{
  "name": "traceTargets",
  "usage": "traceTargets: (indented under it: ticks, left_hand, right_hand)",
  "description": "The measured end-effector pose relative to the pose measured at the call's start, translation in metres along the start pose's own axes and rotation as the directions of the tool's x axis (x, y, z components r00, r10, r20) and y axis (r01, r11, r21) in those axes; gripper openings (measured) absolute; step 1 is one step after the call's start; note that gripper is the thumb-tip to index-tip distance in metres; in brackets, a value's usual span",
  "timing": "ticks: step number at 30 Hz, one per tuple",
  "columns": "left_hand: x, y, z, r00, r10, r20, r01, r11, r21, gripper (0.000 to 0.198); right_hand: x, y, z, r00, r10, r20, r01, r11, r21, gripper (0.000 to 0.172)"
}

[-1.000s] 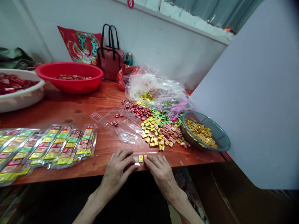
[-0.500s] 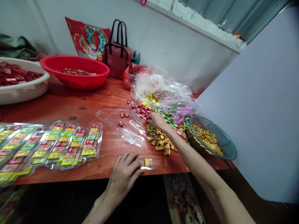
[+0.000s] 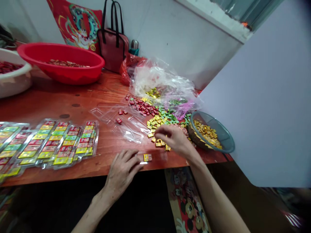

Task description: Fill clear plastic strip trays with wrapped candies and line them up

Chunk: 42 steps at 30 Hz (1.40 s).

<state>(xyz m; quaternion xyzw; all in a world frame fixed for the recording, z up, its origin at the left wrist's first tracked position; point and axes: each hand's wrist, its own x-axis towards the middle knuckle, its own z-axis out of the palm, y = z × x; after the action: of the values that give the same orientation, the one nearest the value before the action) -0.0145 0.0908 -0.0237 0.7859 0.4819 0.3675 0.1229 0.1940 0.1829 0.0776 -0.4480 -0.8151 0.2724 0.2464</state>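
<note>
A narrow clear plastic tray (image 3: 157, 155) lies at the table's front edge, with a small yellow wrapped piece (image 3: 145, 157) and a pink one (image 3: 150, 157) side by side in it. My left hand (image 3: 121, 173) grips the tray's left end between thumb and fingers. Just above the pile of yellow pieces (image 3: 155, 122) is my right hand (image 3: 173, 137), its thumb and fingertips pinched together. Whatever is between those fingertips is hidden. Small red pieces (image 3: 143, 106) and green pieces (image 3: 167, 115) lie loose behind it.
Filled clear packs (image 3: 65, 142) lie in rows at left. Empty clear trays (image 3: 131, 131) sit mid-table. A red basin (image 3: 65, 76), a white basin (image 3: 14, 84) and a plastic bag (image 3: 155, 76) stand farther back. At right are a grey-green basket (image 3: 223, 136) and a pale panel (image 3: 262, 97).
My right hand has drawn back from the red pieces toward me and the tray. The left hand stays at the tray's end. The camera view has shifted.
</note>
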Motion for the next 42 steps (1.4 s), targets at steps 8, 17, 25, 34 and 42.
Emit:
traceTargets:
  ticks: [8, 17, 25, 34, 42]
  left_hand:
    - [-0.001, -0.003, 0.000, 0.999, 0.038, -0.006, -0.038, 0.999, -0.004, 0.011]
    - [0.001, -0.004, 0.000, 0.999, 0.041, -0.018, -0.041, 0.999, -0.031, 0.010]
    - [0.002, -0.005, 0.000, 1.000, 0.008, -0.016, -0.009, 0.997, -0.078, 0.015]
    - [0.004, -0.003, -0.003, 1.000, -0.030, 0.004, 0.031, 0.996, -0.089, 0.016]
    - [0.006, -0.001, -0.004, 0.995, -0.098, 0.033, 0.102, 0.987, -0.123, 0.017]
  right_hand:
    - [-0.081, 0.014, 0.067, 0.963, 0.161, -0.217, -0.170, 0.985, -0.023, 0.008]
    - [-0.082, 0.020, 0.084, 0.979, -0.055, -0.195, -0.043, 0.884, -0.466, 0.018]
    - [-0.077, 0.037, 0.098, 0.915, -0.201, -0.349, 0.079, 0.939, -0.333, 0.021]
    - [-0.075, 0.037, 0.103, 0.881, -0.244, -0.406, 0.121, 0.944, -0.306, 0.020]
    - [-0.078, 0.037, 0.104, 0.854, -0.288, -0.433, 0.139, 0.929, -0.344, 0.022]
